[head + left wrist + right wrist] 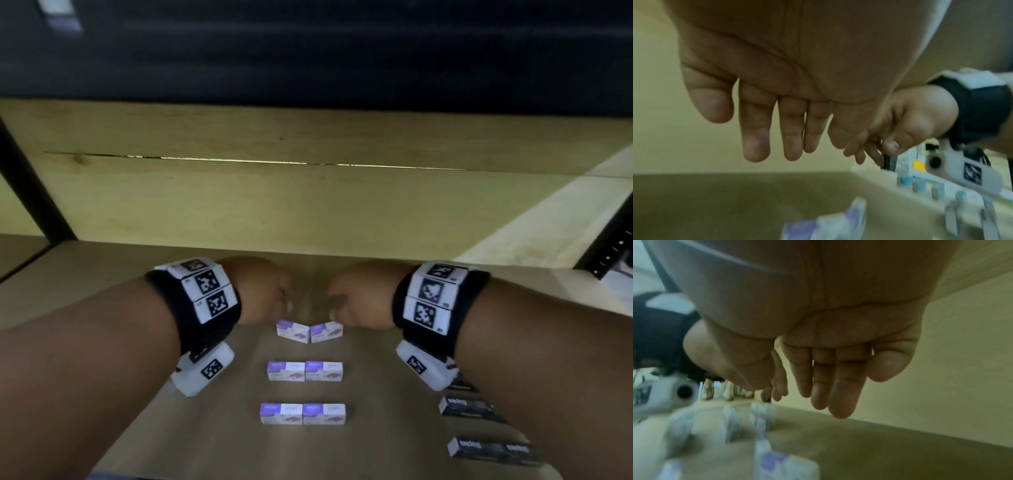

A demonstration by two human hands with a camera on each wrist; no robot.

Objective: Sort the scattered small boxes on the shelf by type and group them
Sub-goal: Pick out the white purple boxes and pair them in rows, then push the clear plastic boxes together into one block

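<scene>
Several white-and-purple small boxes lie in pairs down the middle of the wooden shelf (pixel 205 428). The far pair (pixel 310 331) forms a shallow V, the middle pair (pixel 305 370) and the near pair (pixel 302 413) lie straight. My left hand (pixel 270 294) and right hand (pixel 346 298) hover just above and behind the far pair, facing each other, holding nothing. In the wrist views the left hand's fingers (pixel 756 129) and the right hand's fingers (pixel 838 378) hang straight and relaxed over the shelf. Black boxes (pixel 467 407) lie at the right, partly under my right forearm.
A wooden back panel (pixel 308 205) rises close behind the hands. A dark upright post (pixel 30 185) stands at the left, a black bracket (pixel 613 253) at the right. More black boxes (pixel 493 448) lie near the front right edge.
</scene>
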